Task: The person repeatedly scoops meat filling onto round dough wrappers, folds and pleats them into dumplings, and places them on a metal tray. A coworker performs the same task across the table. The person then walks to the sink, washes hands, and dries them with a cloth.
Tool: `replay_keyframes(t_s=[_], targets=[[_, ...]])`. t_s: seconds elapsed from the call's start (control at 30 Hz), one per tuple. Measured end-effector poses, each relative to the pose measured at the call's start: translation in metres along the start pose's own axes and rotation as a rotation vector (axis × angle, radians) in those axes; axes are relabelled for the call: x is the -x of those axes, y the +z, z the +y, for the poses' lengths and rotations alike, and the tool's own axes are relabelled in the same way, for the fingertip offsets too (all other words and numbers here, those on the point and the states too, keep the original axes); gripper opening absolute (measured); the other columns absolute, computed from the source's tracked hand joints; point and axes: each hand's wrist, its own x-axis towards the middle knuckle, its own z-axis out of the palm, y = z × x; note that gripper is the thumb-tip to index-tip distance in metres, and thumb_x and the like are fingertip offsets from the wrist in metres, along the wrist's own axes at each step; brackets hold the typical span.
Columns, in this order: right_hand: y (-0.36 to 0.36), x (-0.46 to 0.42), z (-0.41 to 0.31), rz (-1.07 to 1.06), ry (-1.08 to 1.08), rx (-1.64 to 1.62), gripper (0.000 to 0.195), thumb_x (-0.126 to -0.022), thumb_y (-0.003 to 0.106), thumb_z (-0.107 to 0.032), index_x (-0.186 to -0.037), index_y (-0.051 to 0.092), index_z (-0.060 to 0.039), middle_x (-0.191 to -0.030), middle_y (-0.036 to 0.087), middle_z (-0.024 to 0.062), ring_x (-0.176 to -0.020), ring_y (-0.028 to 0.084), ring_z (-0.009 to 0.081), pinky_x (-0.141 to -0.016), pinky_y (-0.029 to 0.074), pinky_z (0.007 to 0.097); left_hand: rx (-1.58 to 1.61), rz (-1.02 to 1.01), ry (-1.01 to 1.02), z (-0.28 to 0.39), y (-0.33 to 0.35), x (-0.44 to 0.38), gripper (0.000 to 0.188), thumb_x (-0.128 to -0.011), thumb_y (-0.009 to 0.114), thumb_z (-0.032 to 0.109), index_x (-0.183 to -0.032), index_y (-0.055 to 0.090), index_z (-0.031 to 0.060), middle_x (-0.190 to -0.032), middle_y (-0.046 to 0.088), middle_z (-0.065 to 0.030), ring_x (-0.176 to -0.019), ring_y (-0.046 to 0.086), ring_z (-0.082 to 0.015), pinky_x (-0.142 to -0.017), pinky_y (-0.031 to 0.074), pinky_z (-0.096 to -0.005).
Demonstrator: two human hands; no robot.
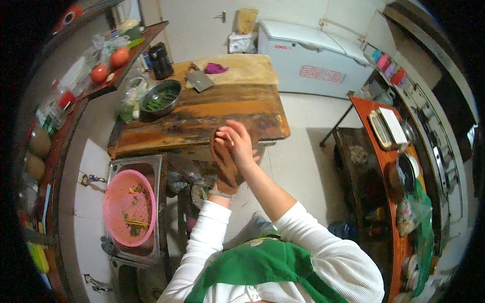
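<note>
Both hands meet in front of me, just over the near edge of the wooden worktable (242,113). My right hand (239,142) lies across my left hand (227,176), its fingers partly curled. Much of the left hand looks dark brown and blurred; whether this is a glove or shadow cannot be told. A light band (220,194) circles the left wrist. Fingertips show past the right wrist. No separate object is clearly visible between the hands. On the table, a metal bowl (163,96) holds green stalks, and a cleaver (201,81) lies beside a pale board (242,70).
Left, a pink basin (110,212) with food scraps and chopsticks sits in a steel sink (157,166). Above runs a shelf with tomatoes (119,57). A white chest freezer (318,57) stands behind. On the right is a red-topped counter (373,147) with a dark pan (406,174).
</note>
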Motion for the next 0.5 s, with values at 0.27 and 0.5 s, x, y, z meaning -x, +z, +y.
replay_keyframes(t_s=[0.27, 0.5], targets=[[-0.111, 0.002, -0.014, 0.18, -0.391, 1.288, 0.027, -0.089, 0.046, -0.025, -0.105, 0.058, -0.0074, -0.104, 0.059, 0.0111, -0.098, 0.055, 0.0273, -0.087, 0.04, 0.0447, 0.283, -0.338, -0.435, -0.092, -0.008, -0.002, 0.052, -0.092, 0.028, 0.05, -0.129, 0.036, 0.0147, -0.131, 0.041, -0.0066, -0.12, 0.037, -0.0223, -0.102, 0.027, -0.0355], [-0.225, -0.056, -0.125, 0.337, -0.151, 1.895, 0.031, -0.085, 0.048, -0.037, -0.094, 0.061, -0.0103, -0.088, 0.061, 0.0095, -0.086, 0.059, 0.0262, -0.076, 0.043, 0.0452, 0.536, 0.074, -0.586, -0.227, 0.122, -0.018, 0.036, -0.092, 0.041, 0.029, -0.122, 0.04, 0.0087, -0.121, 0.047, -0.0075, -0.111, 0.045, -0.0218, -0.095, 0.036, -0.037]])
